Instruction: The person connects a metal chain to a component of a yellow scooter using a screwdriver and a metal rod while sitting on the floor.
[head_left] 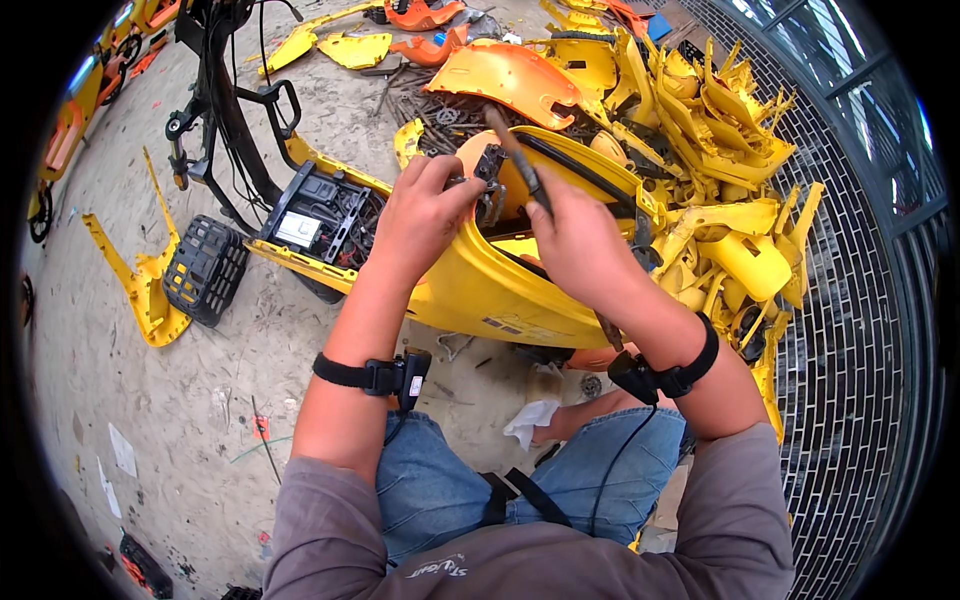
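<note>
Yellow plastic body shell (pixel 480 285), large, curved; lying on the sandy floor (pixel 200 400) in front of the seated person's knees, open side up.
Small dark metal fitting (pixel 490 170) at the shell's upper rim; left hand (pixel 420 215), grip clamped on this fitting.
Long dark rod-like tool (pixel 520 160), tip at the fitting; right hand (pixel 580 245), grip closed around its shaft.
Black battery tray (pixel 320 215) with wiring, at the shell's left end.
Black footrest (pixel 205 270), ribbed, just beside the tray.
Heap of yellow plastic panels (pixel 720 150), right of the shell, against a metal grating (pixel 860 300).
White rag (pixel 533 420) near the knee.
</note>
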